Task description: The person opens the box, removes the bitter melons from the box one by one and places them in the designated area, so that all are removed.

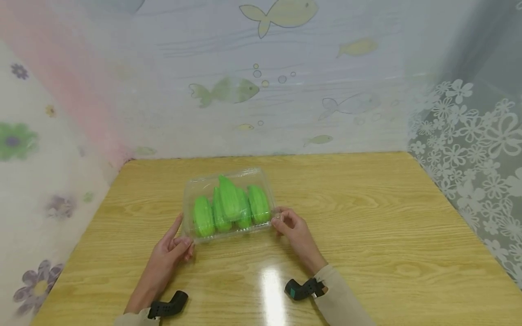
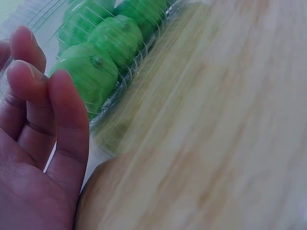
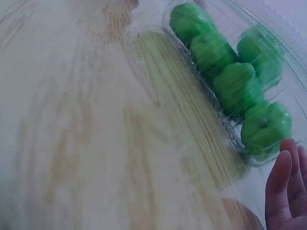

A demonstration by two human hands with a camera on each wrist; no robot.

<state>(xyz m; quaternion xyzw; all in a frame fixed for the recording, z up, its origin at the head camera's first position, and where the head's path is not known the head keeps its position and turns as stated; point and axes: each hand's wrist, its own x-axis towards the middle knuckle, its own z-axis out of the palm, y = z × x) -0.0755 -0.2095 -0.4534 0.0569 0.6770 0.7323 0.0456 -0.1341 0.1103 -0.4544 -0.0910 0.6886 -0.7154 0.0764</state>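
A clear plastic box (image 1: 228, 233) with its lid closed sits left of the middle of the wooden table, slightly turned. Several green, ribbed, tapered vegetables (image 1: 204, 217) fill it, one lying on top of the others. My left hand (image 1: 167, 253) holds the box's near left corner, thumb at the front and index finger along the side. In the left wrist view its other fingers (image 2: 67, 110) are bent. At the near right corner, my right hand (image 1: 297, 237) pinches the edge between thumb and fingers. Whether the box's base touches the table cannot be told.
The wooden table (image 1: 367, 217) meets a wall (image 1: 285, 117) painted with fish at the back. Flower-patterned surfaces border it on the left and right. Each wrist wears a black camera mount (image 1: 302, 289).
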